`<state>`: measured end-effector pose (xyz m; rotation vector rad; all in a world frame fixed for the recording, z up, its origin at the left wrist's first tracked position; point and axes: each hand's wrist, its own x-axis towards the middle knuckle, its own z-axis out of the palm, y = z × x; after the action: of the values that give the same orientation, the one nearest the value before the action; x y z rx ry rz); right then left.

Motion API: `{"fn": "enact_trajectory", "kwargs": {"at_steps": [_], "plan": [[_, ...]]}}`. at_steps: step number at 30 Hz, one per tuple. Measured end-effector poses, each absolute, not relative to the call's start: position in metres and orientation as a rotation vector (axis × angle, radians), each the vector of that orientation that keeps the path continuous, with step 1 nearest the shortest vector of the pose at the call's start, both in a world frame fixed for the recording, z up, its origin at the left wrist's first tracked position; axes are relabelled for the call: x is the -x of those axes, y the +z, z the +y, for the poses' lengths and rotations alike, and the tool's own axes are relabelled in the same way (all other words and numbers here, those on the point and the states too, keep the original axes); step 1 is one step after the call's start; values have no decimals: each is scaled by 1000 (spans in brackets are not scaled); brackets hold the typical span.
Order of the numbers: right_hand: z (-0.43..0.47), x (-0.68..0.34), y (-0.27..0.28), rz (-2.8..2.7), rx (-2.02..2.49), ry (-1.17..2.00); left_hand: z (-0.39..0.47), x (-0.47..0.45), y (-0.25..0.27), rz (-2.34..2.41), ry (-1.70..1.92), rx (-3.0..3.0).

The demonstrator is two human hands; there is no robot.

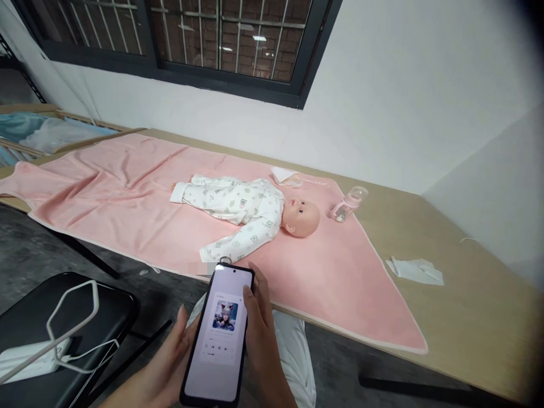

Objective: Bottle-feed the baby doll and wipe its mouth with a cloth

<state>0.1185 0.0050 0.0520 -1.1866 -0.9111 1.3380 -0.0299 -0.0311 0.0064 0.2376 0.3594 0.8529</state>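
A smartphone (223, 340) stands upright before me, its lit screen showing a music player with a cover picture. My right hand (260, 323) wraps its right edge, thumb at the screen's upper side. Along the other edge, my left hand (172, 351) supports the phone with its thumb raised off the screen; its other fingers are hidden behind. Beyond the phone, a baby doll (250, 204) in a white printed outfit lies on its back on a pink blanket (323, 277), its head to the right. Near the head is a baby bottle (348, 204) with a clear cap.
The blanket covers much of a wooden table (395, 226). A white cloth or tissue (416, 272) lies at the right, another white piece (284, 175) behind the doll. At lower left, a black chair (106, 300) bears a white power strip (34, 360) with cables. A crib (59, 113) stands far left.
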Motion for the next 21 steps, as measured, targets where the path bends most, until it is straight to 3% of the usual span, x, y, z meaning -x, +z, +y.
{"fn": "enact_trajectory", "kwargs": {"at_steps": [6, 9, 21], "plan": [[-1, -110, 46, -1106, 1220, 1400, -28, 37, 12, 365, 660, 62], [-1, -104, 41, -1125, 1180, 1529, -29, 47, 4, 489, 726, 73], [11, -102, -25, -966, 1250, 1443, -52, 153, -68, 788, 908, 24]]}}
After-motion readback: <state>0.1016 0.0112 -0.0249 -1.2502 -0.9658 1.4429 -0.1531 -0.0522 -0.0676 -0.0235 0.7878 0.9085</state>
